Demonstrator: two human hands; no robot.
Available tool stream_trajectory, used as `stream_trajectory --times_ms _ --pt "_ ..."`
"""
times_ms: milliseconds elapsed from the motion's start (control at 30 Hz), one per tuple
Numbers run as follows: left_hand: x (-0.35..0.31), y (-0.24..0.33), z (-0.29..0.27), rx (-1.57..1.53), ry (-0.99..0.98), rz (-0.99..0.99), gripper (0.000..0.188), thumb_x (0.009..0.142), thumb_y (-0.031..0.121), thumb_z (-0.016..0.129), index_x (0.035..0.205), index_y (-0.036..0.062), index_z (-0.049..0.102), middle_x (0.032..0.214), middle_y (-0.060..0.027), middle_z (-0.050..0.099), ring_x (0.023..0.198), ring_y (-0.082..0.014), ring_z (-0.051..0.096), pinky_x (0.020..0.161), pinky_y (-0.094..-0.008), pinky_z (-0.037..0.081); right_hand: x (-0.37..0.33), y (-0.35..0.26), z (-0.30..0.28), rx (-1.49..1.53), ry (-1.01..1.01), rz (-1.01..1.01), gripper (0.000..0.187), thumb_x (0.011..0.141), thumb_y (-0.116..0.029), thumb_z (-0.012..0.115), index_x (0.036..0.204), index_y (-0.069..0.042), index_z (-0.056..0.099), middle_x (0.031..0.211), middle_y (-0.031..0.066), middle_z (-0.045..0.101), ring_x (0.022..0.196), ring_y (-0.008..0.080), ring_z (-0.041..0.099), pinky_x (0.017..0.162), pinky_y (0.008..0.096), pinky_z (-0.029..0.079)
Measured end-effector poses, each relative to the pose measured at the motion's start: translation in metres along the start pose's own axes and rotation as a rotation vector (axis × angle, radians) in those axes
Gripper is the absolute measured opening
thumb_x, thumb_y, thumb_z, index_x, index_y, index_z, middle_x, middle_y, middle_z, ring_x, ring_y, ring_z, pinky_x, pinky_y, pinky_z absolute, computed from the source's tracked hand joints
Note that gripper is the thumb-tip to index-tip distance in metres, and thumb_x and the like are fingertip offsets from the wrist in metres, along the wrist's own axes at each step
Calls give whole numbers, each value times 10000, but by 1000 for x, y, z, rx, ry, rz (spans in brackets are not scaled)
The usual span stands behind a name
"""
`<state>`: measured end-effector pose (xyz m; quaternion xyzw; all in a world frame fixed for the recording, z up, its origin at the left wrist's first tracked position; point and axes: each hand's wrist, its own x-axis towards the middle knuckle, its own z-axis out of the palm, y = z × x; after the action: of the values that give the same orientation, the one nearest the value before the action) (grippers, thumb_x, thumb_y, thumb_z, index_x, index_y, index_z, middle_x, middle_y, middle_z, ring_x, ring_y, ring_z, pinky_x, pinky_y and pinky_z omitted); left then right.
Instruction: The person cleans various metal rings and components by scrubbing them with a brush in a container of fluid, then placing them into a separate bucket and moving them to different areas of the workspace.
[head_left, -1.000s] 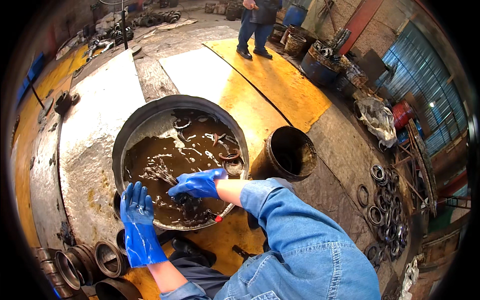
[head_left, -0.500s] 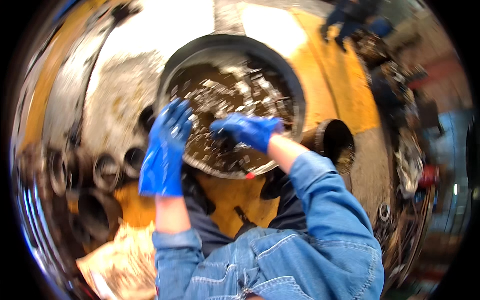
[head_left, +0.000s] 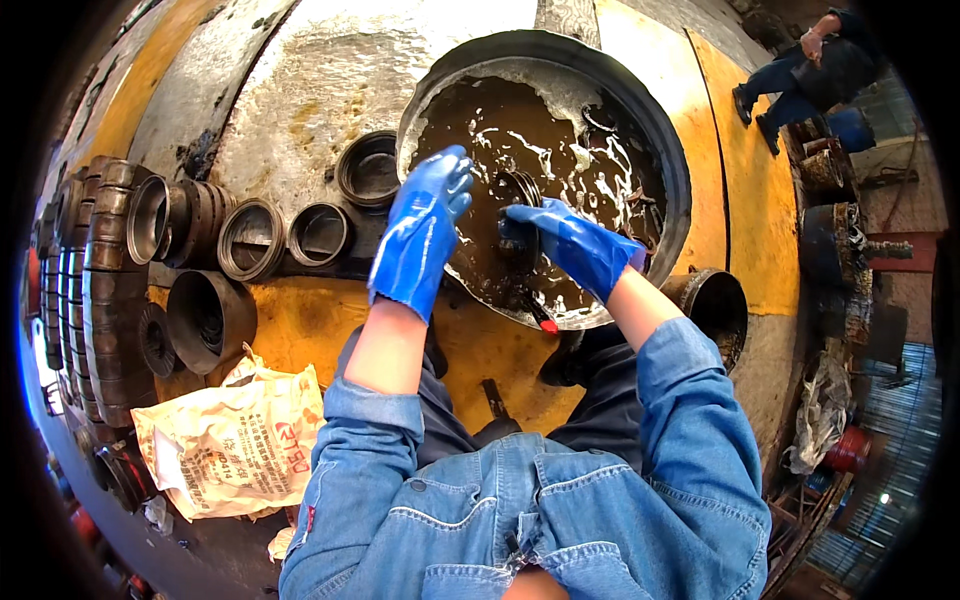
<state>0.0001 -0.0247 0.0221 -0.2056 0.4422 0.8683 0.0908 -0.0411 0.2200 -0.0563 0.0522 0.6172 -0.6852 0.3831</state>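
Dark round part (head_left: pixel 518 190) lay half sunk in the murky brown liquid near the middle of the wide metal basin (head_left: pixel 672 150). Right hand (head_left: pixel 572 245) in a blue glove closed on that part from the basin's near side, fingers wrapped over its lower edge. Left hand (head_left: pixel 422 235), also blue-gloved, stretched flat and open above the basin's left rim, fingertips just short of the part, holding nothing. Red-tipped tool (head_left: pixel 540 318) rested against the basin's near rim, perhaps a brush, too blurred to tell.

Compared with half a second before: left hand shifted from outside the basin's left wall to over its rim; right hand stayed on the part.

Left of the basin stood metal rings (head_left: pixel 320 235) in a row, touching one another. Short pipe (head_left: pixel 715 305) sat just right of the basin's near rim. Crumpled paper sack (head_left: pixel 235 440) lay well left of and nearer than the basin. Bare grey metal floor (head_left: pixel 300 90) open beyond the rings, left of the basin.
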Motion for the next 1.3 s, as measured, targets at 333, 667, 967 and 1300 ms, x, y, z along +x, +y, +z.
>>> stream_trajectory --times_ms 333,667,967,1300 --pt "-2 -59 8 645 -294 208 406 1012 300 550 1231 15 740 1177 -176 758 1101 -237 697 988 -345 490 -20 -23 54 -930 -193 -495 390 912 -333 714 1156 -29 724 1079 205 754 991 281 716 900 402 530" --pt "9 -81 -10 190 -166 -56 276 1004 189 549 1159 -3 672 1094 -173 756 925 -260 748 784 -368 585 -93 -33 5 -1788 -283 -443 317 944 -303 628 1235 -196 693 950 111 763 940 355 737 833 461 597" --pt "-3 -68 23 349 -122 -73 310 1023 133 513 1246 -51 625 1151 -186 733 1013 -276 725 924 -369 579 -83 13 12 -1534 -236 -363 232 926 -336 643 1066 -177 735 999 149 745 988 335 733 835 438 578" --pt "2 -88 54 484 -250 -105 197 926 74 683 1115 28 653 939 -57 706 725 -111 606 638 -259 475 -132 -34 -49 154 338 -412 281 909 -165 789 1131 4 753 992 90 765 896 150 712 845 290 568"
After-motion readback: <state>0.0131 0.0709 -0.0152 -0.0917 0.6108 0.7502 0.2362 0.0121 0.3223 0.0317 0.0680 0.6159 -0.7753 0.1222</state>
